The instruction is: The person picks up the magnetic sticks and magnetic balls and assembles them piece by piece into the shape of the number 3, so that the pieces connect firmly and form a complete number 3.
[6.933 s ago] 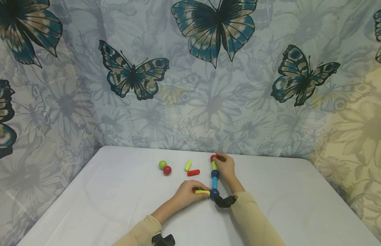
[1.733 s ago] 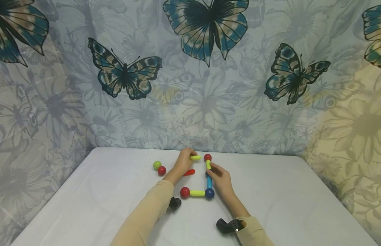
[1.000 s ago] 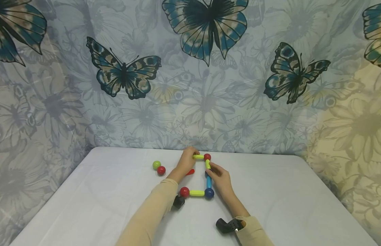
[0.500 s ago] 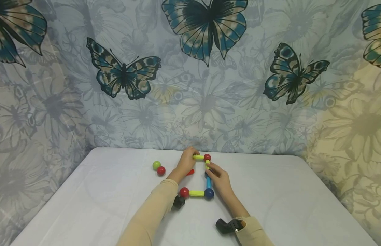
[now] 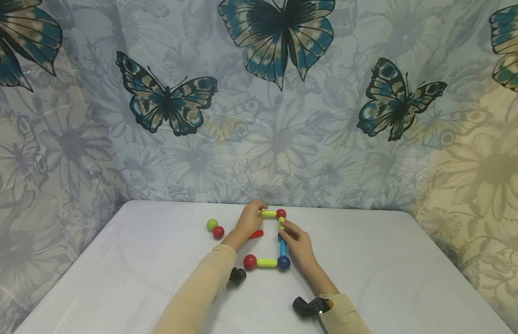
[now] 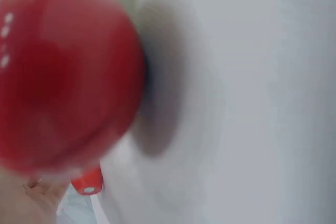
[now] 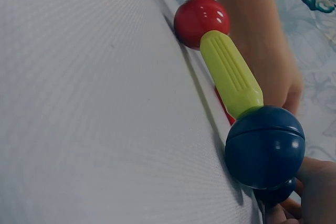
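Note:
My left hand (image 5: 248, 221) is at the far side of the frame of magnetic rods and balls, its fingers at the left end of a yellow-green rod (image 5: 269, 213) that meets a red ball (image 5: 281, 213). That rod's whole length shows, with fingertips just behind it. My right hand (image 5: 298, 241) grips the right side around a dark blue ball (image 7: 276, 193), mostly hidden in the head view, fingertips also at a second yellow-green rod (image 5: 281, 221). Nearer, a light blue rod (image 5: 283, 248) runs to another dark blue ball (image 5: 283, 263). A yellow-green rod (image 5: 267, 263) joins that to a red ball (image 5: 250, 262).
A loose red rod (image 5: 256, 234) lies inside the shape, partly behind my left wrist. To the left, a green ball (image 5: 212, 225) and a red ball (image 5: 218, 232) sit together on the white table (image 5: 138, 269). A butterfly-patterned cloth (image 5: 259, 153) hangs behind.
My left hand brought the far yellow-green rod rightward to the red ball, then drew slightly back left while the rod stayed. Earlier, it was at the near rod. My right hand came nearer from the far ball.

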A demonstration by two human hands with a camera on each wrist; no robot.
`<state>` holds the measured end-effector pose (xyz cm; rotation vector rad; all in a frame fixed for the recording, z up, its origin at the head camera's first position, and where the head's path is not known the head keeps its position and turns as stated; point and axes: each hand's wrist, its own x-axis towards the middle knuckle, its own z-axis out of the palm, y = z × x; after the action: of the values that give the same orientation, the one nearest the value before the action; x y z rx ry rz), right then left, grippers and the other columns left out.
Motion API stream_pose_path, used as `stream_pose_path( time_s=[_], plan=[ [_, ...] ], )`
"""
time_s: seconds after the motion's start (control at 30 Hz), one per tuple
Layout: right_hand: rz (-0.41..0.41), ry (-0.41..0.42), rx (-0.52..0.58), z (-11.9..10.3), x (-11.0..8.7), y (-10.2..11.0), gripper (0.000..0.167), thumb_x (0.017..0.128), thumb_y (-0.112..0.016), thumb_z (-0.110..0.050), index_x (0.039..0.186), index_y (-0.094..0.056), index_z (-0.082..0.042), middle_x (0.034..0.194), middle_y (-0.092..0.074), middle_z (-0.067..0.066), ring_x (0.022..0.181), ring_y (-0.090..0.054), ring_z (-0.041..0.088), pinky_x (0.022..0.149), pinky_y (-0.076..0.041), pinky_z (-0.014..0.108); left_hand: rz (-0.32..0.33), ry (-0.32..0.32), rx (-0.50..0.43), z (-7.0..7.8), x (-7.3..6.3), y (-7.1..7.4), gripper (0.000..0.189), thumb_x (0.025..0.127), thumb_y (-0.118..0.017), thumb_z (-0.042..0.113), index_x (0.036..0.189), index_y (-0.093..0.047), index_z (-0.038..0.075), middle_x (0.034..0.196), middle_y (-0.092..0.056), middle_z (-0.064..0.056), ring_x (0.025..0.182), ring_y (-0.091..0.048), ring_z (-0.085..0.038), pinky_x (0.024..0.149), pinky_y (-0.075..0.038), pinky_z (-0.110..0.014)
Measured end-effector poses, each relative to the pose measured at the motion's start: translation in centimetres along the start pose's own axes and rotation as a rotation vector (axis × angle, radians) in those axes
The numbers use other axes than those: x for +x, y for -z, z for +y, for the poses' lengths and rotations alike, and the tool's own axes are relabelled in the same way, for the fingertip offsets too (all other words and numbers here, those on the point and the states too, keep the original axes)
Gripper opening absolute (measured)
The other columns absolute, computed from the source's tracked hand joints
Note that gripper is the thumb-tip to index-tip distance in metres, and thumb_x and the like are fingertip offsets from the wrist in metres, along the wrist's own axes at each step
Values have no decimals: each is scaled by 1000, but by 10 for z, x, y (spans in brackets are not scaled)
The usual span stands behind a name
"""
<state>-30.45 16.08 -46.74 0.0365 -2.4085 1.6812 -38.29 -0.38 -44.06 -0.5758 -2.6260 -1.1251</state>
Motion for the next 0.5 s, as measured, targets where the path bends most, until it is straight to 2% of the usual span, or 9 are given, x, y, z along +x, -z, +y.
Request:
stream_pose_path(
  time_s=[0.2, 0.33, 0.5],
  plan=[
    [11, 2, -16, 1, 1, -1, 34, 94, -64, -18, 127, -64, -9, 146, -52, 11, 134, -51, 30, 109, -44, 39, 4, 35, -63, -2, -10, 11, 38, 84, -66, -5, 121, -64, 3, 125, -66, -14, 117, -60, -30, 102, -50, -41],
    [15, -4, -14, 1, 1, -1, 34, 94, -65, -18, 127, -64, -9, 145, -53, 11, 134, -50, 30, 109, -44, 38, 10, 49, -118, 0, -18, 22, 40, 86, -69, 1, 126, -63, 5, 128, -65, -12, 121, -59, -30, 104, -49, -43],
    [11, -8, 0, 0, 0, -1, 34, 94, -65, -18, 127, -64, -8, 146, -52, 11, 135, -50, 30, 109, -44, 38, 11, 53, -133, 3, -29, 33, 42, 87, -71, 7, 128, -62, 8, 130, -64, -10, 123, -58, -30, 104, -48, -45]
  ],
)
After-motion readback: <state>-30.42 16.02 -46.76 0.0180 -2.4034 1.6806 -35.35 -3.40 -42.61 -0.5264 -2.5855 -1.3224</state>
